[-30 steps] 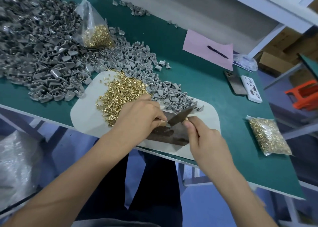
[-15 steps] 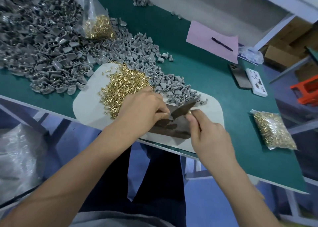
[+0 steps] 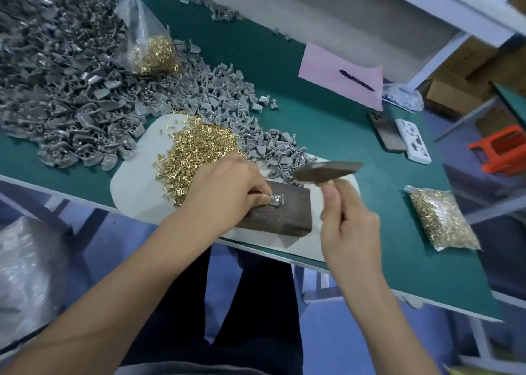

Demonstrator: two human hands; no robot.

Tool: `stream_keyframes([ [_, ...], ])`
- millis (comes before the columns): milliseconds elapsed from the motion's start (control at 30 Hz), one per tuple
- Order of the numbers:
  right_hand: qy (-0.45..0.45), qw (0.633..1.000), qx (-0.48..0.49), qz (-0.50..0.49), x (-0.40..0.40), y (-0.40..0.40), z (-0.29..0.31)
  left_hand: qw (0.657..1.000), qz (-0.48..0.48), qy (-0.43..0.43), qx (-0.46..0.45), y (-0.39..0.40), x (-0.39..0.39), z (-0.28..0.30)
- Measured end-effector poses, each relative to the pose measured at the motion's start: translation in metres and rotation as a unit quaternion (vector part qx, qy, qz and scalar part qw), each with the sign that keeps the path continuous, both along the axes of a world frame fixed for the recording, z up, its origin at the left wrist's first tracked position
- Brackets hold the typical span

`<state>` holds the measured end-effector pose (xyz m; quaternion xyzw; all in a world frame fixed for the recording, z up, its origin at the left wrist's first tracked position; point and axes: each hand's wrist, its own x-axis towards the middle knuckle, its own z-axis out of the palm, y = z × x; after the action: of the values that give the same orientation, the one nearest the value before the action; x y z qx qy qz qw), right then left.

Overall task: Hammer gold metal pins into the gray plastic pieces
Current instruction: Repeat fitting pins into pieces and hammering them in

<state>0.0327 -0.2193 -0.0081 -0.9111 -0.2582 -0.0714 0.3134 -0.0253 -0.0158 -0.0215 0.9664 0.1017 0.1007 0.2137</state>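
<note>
the hammer [image 3: 327,170] has come up: half a second ago its dark head lay low over the metal block [image 3: 280,214], right by the left fingers, and now it hangs blurred above the block's far edge, lifted clear. the right hand [image 3: 351,229] has its grip wrapped round the handle, thumb pointing up along it, fingers curled tight. the left hand [image 3: 227,188] has its grip pinched together on a single gray plastic piece [image 3: 276,199], pressing it flat on top of the block near the block's left side; whether a gold pin already stands in that piece is too small to tell. the raised head suggests either a wind-up for a blow or the rebound from one, so this piece is probably mid-seating and not finished. the loose gold pins [image 3: 196,149] lie heaped on the white mat [image 3: 133,181] just beyond the left wrist, with gray pieces [image 3: 68,90] piled across the green table [image 3: 336,124] behind. the fingertips sit very near the strike point, so the next blow needs a true aim. two bags of pins [image 3: 444,221] wait unused.
</note>
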Motion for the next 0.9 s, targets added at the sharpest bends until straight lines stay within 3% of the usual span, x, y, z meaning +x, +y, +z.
stream_keyframes([
  [100,0.029,0.992,-0.120,0.037,0.003,-0.004,-0.001,1.000,-0.001,-0.001,0.002,0.001,0.000,0.001],
  [333,-0.013,0.990,-0.084,-0.115,0.008,-0.027,-0.018,1.000,-0.004,-0.019,-0.015,-0.001,-0.001,-0.007],
  [433,0.032,0.980,-0.083,-0.177,0.012,-0.037,-0.033,0.999,-0.006,-0.028,-0.016,-0.001,-0.002,-0.008],
  [567,0.085,0.960,-0.185,-0.189,0.015,-0.044,-0.037,0.998,0.000,-0.047,-0.042,-0.006,-0.006,-0.008],
  [633,0.039,0.976,-0.142,-0.160,0.012,-0.037,-0.032,0.995,0.007,-0.072,-0.068,-0.014,-0.015,-0.010],
  [733,0.005,0.999,0.053,0.000,-0.003,-0.011,-0.022,0.989,0.026,-0.101,-0.103,-0.029,-0.038,-0.017],
  [833,0.010,0.981,0.097,0.169,-0.022,0.024,-0.020,0.980,0.091,-0.132,-0.115,-0.029,-0.061,-0.025],
  [900,0.012,0.975,0.099,0.200,-0.028,0.049,-0.024,0.971,0.141,-0.162,-0.108,-0.016,-0.074,-0.032],
])
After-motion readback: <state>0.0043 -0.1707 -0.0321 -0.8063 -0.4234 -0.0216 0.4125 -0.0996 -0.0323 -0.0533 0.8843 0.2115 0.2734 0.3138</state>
